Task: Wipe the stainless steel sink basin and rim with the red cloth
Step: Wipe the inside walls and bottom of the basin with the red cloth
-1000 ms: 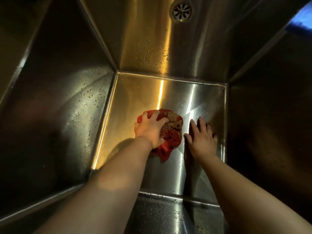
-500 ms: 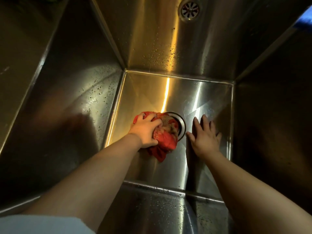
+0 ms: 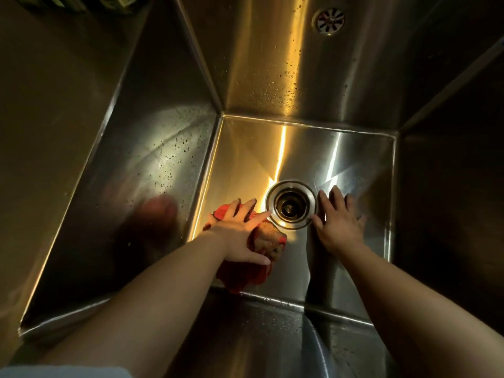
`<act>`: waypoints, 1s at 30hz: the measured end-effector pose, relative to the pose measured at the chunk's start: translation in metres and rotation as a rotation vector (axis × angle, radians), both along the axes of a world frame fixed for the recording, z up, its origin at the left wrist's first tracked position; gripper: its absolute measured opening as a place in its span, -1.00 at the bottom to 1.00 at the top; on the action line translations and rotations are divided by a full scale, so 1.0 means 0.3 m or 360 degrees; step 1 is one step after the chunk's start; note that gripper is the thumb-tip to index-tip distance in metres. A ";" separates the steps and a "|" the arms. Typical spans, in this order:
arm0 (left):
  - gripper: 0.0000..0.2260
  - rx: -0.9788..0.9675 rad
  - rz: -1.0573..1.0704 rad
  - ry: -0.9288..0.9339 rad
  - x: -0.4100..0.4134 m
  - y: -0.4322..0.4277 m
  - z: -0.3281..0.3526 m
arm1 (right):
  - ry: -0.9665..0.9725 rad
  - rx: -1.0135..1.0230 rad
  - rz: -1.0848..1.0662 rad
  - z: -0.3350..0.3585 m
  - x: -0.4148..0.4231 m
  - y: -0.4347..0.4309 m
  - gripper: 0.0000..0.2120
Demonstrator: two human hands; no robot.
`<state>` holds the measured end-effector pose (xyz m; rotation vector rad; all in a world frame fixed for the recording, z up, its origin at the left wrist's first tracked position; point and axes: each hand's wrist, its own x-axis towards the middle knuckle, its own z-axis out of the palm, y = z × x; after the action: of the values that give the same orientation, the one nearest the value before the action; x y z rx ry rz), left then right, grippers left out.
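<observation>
Steel sink floor: left hand presses red cloth, seemingly flat-fingered; right hand splayed beside drain.

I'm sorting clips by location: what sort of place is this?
Likely a kitchen or utility room, looking down into a deep, droplet-speckled stainless steel sink: a round drain in its floor and an overflow grille on the back wall. The left hand presses a red cloth there.

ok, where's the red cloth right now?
Head view: the red cloth lies bunched on the sink floor under the left hand, just left of the drain, by the near wall.
</observation>
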<state>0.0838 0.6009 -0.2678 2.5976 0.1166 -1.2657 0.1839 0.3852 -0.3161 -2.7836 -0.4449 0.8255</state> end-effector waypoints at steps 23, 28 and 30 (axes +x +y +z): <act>-0.51 0.0331 0.0409 -0.0427 0.092 0.115 -0.054 | -0.0050 -0.0068 0.0037 -0.040 -0.012 -0.006 -0.43; -0.30 0.0163 0.0166 -0.0261 0.059 0.154 -0.053 | -0.0041 -0.0044 0.0038 -0.038 -0.016 -0.009 -0.42; -0.24 0.0153 -0.0084 -0.0263 0.037 0.172 -0.048 | -0.0026 -0.0037 0.0050 -0.034 -0.014 -0.012 -0.42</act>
<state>0.0947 0.6525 -0.2823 2.7923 0.0812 -1.0811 0.1796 0.3815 -0.3264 -2.8136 -0.4861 0.8201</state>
